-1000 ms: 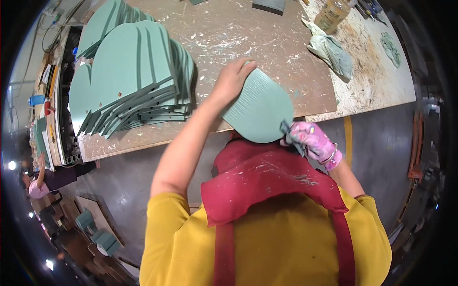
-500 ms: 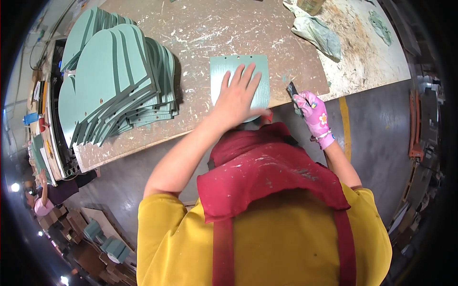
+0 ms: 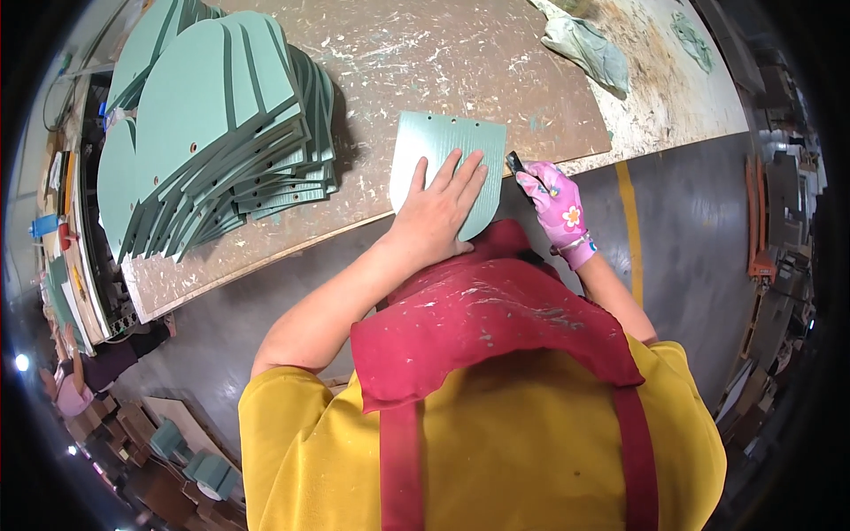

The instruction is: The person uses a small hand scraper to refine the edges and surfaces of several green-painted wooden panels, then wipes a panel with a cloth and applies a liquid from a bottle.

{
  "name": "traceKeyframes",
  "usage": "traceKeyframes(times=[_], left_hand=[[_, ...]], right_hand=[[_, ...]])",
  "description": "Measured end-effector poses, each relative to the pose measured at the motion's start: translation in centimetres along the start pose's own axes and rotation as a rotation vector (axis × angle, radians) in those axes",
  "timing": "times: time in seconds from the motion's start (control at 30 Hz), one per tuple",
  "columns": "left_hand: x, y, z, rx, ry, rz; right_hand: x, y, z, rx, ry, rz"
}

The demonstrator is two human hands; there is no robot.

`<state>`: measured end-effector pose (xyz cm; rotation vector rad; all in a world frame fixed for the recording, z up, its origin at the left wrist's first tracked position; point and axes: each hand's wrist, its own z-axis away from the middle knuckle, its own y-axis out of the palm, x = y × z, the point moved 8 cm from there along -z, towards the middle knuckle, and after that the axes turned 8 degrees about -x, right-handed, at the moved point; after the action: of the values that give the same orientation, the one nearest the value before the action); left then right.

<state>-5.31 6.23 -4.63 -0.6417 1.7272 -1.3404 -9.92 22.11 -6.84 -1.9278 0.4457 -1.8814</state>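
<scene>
Left hand (image 3: 440, 217): lies spread palm-down, gripping nothing, on a green panel (image 3: 443, 142). Panel: runs lengthwise toward the red apron (image 3: 496, 327), with rounded end overhanging the front edge of the desk (image 3: 381, 80). Gloved right hand (image 3: 553, 199): grasps a dark tool (image 3: 515, 165) just beside the panel's right edge, with contact unclear. Farther left: stacked green panels (image 3: 199, 93). Top edge: cropped brownish object (image 3: 575, 7), possibly a container, with contents hidden.

Single panel (image 3: 447, 137): glossy, finely ridged. Stacked panels (image 3: 190, 88), left: smooth, matt faces. Tabletop (image 3: 398, 62): matt, scuffed, paint-flecked. Rag (image 3: 589, 55), far right: crumpled cloth. Apron (image 3: 496, 319), near: matt cloth.
</scene>
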Motion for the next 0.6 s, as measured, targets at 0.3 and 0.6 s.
traceKeyframes(times=[0.3,0.6], left_hand=[[0.6,0.7,-1.2,-0.169,-0.117,0.116],[0.4,0.9,-2.1,-0.215,-0.149,0.085]], right_hand=[[1.2,0.6,0.9,-0.089,-0.201,0.235],[2.9,-0.9,2.7,-0.121,-0.299,0.21]])
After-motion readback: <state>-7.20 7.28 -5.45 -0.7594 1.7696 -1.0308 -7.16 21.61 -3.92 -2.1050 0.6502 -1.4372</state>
